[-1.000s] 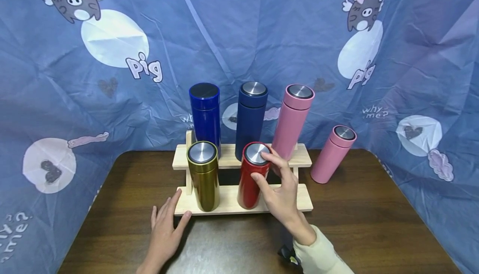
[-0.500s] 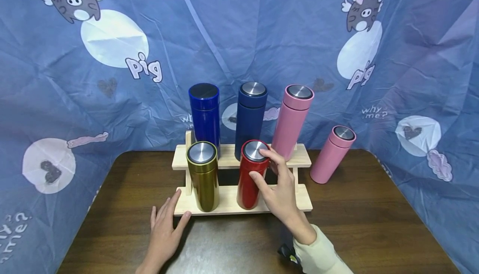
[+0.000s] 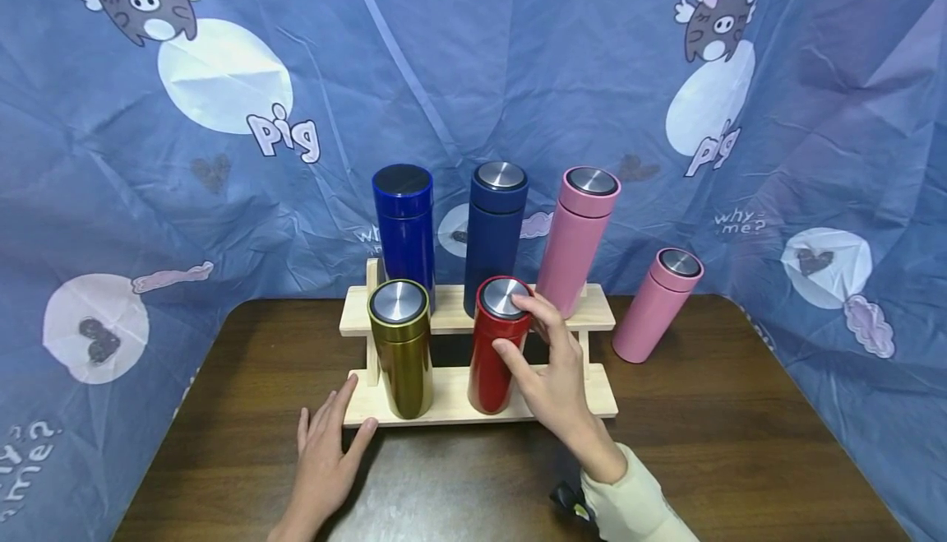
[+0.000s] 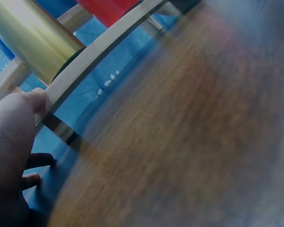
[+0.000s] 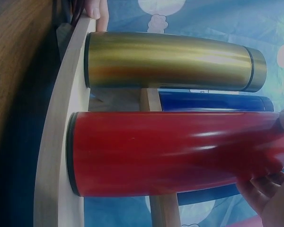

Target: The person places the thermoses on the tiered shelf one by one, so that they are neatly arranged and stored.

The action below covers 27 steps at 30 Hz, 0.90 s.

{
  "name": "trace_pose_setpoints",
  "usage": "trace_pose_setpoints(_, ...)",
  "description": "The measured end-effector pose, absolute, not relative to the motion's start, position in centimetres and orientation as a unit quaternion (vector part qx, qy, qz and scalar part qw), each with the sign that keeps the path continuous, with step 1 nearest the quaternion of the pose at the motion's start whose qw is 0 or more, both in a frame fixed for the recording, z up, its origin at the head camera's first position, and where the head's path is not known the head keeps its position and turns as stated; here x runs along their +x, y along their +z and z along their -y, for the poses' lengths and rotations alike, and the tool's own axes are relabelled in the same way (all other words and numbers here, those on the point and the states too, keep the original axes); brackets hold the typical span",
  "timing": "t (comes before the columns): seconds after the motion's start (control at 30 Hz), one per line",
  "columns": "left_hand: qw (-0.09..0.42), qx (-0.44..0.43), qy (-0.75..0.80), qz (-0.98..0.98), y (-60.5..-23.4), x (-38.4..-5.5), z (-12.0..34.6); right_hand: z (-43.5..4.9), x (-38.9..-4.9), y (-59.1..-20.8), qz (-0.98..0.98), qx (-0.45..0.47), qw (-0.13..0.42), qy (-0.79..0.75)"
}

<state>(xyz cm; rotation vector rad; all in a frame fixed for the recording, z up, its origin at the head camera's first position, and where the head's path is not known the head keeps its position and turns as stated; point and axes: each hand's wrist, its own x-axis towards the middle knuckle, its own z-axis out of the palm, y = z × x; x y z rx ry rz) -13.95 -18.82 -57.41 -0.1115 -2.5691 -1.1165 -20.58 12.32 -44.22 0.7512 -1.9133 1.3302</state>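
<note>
A red thermos bottle (image 3: 491,377) stands upright on the lower shelf of a pale two-step wooden rack (image 3: 451,394). My right hand (image 3: 558,386) grips its upper part, the thumb on the side and a finger on the lid's rim. In the right wrist view the bottle's base rests on the shelf. My left hand (image 3: 325,460) lies at the rack's lower left corner. Its spread, nearly straight fingers touch the shelf's end, and the thumb touches the front edge, as the left wrist view shows. Beside it a gold thermos bottle (image 3: 402,369) stands on the same shelf.
On the upper shelf stand a glossy blue bottle (image 3: 404,238), a navy bottle (image 3: 494,238) and a tall pink bottle (image 3: 575,246). A shorter pink bottle (image 3: 657,308) stands on the brown table (image 3: 740,443), right of the rack. A blue printed cloth (image 3: 444,48) hangs behind.
The red bottle's top has shifted slightly back and left, with my right hand still on it. My left hand and the other bottles have hardly moved.
</note>
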Motion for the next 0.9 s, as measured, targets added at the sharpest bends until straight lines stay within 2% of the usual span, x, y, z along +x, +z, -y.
trace_pose_setpoints(0.9, 0.17, -0.04, -0.389, 0.904, -57.45, -13.96, 18.82, -12.48, -20.65, -44.19, 0.733, 0.292, 0.348, 0.507)
